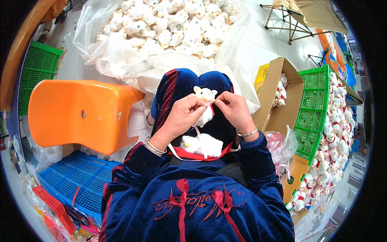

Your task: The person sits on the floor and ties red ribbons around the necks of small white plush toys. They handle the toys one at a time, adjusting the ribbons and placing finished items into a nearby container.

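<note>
A small white plush animal (204, 117) stands upright over my lap, its head facing up between my hands. My left hand (184, 116) is closed in a pinch on a thin ribbon at the toy's neck. From the other side my right hand (234, 111) pinches the ribbon too, thumb and forefinger together. A bit of red shows at the neck beside the right fingers; the exact grip is partly hidden. Closer to my body, a second white plush animal (203, 145) lies on its side on my lap, over a red strip (190, 155) with pale ribbons.
Ahead is a large clear plastic sack (94, 48) heaped with white plush toys (173, 28). An orange stool (72, 113) and blue crate (80, 181) stand at left. On the right are a cardboard box (276, 86), a green crate (312, 113) and toys with red neckbands (332, 141).
</note>
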{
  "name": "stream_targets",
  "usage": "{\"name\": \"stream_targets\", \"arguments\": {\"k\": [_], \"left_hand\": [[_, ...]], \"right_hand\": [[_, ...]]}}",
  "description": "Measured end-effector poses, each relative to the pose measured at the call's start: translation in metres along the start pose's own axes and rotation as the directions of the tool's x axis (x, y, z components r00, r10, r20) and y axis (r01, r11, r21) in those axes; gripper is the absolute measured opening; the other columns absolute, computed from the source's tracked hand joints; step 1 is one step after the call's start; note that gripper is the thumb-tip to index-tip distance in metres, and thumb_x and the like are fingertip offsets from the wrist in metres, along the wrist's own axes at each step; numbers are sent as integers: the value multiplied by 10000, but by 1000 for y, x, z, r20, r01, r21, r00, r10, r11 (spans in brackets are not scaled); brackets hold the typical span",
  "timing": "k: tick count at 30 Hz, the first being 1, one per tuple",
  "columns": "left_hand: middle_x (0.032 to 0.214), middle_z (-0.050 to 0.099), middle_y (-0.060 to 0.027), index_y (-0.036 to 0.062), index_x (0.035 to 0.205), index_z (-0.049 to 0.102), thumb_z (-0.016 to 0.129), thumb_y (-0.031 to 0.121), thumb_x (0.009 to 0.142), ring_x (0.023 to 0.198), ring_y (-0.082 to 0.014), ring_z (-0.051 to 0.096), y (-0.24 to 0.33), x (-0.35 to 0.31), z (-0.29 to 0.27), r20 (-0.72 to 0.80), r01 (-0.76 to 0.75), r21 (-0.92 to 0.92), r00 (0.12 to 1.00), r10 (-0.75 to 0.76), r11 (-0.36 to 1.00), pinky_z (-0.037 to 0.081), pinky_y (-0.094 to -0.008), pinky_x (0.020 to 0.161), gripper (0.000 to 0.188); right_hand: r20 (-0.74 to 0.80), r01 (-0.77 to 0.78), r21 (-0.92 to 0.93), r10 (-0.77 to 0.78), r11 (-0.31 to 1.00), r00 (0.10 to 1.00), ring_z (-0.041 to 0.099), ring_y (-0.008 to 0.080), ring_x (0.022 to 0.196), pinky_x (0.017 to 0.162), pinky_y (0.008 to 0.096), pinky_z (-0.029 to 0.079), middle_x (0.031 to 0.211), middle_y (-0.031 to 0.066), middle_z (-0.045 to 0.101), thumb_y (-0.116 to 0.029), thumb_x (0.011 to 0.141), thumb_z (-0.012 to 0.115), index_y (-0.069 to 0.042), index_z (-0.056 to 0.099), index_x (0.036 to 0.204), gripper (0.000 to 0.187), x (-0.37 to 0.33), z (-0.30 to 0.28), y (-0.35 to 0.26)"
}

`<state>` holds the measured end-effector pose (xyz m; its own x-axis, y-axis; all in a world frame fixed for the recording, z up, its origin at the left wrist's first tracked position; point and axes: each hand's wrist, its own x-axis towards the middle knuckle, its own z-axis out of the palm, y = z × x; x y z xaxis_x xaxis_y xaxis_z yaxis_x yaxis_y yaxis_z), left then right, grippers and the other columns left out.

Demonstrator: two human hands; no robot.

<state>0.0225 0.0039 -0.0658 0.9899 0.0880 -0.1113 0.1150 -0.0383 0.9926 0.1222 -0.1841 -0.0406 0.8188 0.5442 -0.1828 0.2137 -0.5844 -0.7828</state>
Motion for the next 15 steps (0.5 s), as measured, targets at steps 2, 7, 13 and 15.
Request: {"name": "stream_targets", "arguments": {"k": [2,7,13,15], "left_hand": [[826,588,2,-9,923,701,699,92,930,698,-50,523,1,1,-2,-7,31,62,1000,-31,998,436,-227,632,100],[839,653,-54,-26,942,735,714,113,903,702,-91,589,5,6,-3,-5,95,89,996,-95,992,488,-259,657,146],[845,641,-8,-9,999,744,720,126,918,732,-54,568,3,7,-4,4,119,70,993,-119,990,477,-232,672,159],[846,645,-10,-10,999,745,718,122,919,736,-53,571,8,7,-5,5,137,71,990,-138,988,478,-231,673,157]], "right_hand": [[47,-30,31,29,999,998,660,188,641,602,321,504,730,139,688,-122,883,730,9,674,855,145,-3,-4,-2],[149,108,-77,-96,991,984,667,242,791,702,332,515,851,113,688,-120,852,752,-26,668,862,127,-13,-11,-14],[42,169,173,-179,970,983,655,202,746,660,299,506,862,91,691,-103,905,710,-24,693,901,81,-19,9,1],[110,-117,352,83,929,990,626,134,696,622,261,490,837,64,687,-99,921,701,-8,686,904,93,-18,10,0]]}}
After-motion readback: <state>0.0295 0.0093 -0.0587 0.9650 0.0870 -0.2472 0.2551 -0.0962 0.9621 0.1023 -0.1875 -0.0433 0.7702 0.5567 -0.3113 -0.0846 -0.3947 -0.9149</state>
